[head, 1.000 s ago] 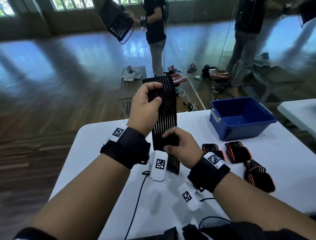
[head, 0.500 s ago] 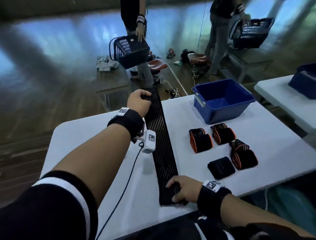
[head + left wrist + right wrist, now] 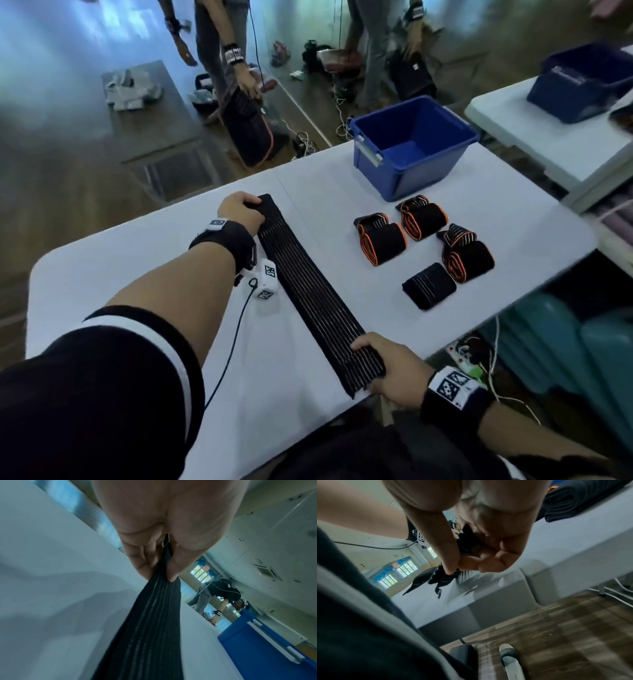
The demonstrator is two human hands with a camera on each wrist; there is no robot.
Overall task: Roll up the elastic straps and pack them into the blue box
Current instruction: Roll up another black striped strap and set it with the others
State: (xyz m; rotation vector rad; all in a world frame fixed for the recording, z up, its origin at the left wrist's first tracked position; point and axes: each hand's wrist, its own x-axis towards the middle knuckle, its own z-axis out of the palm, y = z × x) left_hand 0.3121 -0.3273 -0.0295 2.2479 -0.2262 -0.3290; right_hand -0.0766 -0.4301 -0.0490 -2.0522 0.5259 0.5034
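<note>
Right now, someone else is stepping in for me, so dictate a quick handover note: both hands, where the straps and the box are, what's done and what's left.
Left hand grips the far end of the long black strap; right hand grips its near end at the table edge. The strap lies flat and stretched out, not rolled.
Four rolled straps sit to the right: three orange-edged rolls and one plain black roll.
The blue box stands at the far side; I see nothing in it.
Done: four straps rolled.
Left: roll the stretched strap, then pack all five into the box.
</note>
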